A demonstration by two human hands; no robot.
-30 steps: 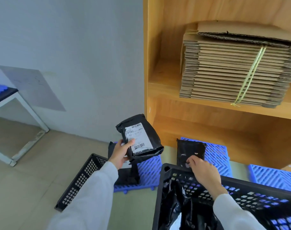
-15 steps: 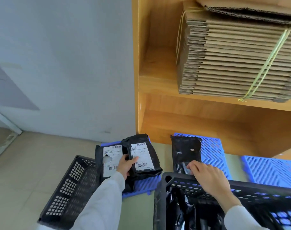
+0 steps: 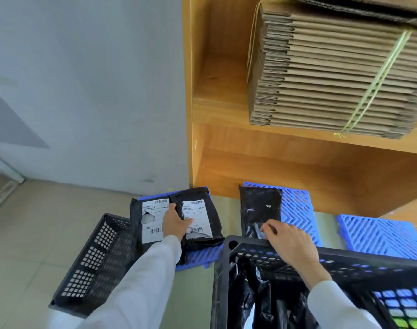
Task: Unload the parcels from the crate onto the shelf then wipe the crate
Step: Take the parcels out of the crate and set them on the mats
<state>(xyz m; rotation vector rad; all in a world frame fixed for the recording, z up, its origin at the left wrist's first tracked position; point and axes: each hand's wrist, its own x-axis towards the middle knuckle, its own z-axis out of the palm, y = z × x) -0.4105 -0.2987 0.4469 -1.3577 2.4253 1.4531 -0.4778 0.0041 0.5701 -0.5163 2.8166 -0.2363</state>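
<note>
A black mesh crate [image 3: 228,276] stands at the lower right with black bagged parcels [image 3: 247,288] inside. My left hand [image 3: 175,224] grips a black parcel with a white label [image 3: 198,217] lying on a blue grid pallet [image 3: 198,256]. Beside it on the left lies another labelled black parcel [image 3: 145,222]. My right hand [image 3: 288,241] reaches over the crate's rim, fingers curled on the near end of a black parcel [image 3: 259,207] that lies on a second blue pallet [image 3: 297,205].
A wooden shelf unit [image 3: 226,110] rises behind, carrying a strapped bundle of flat cardboard [image 3: 333,74]. A second, black mesh crate [image 3: 93,264] lies tilted at lower left. A third blue pallet [image 3: 378,236] lies at the right. A grey wall and tiled floor fill the left.
My left hand lowered its labelled parcel from the air onto the left blue pallet beside the other one. My right hand stayed on the parcel on the middle pallet. The camera tilted down.
</note>
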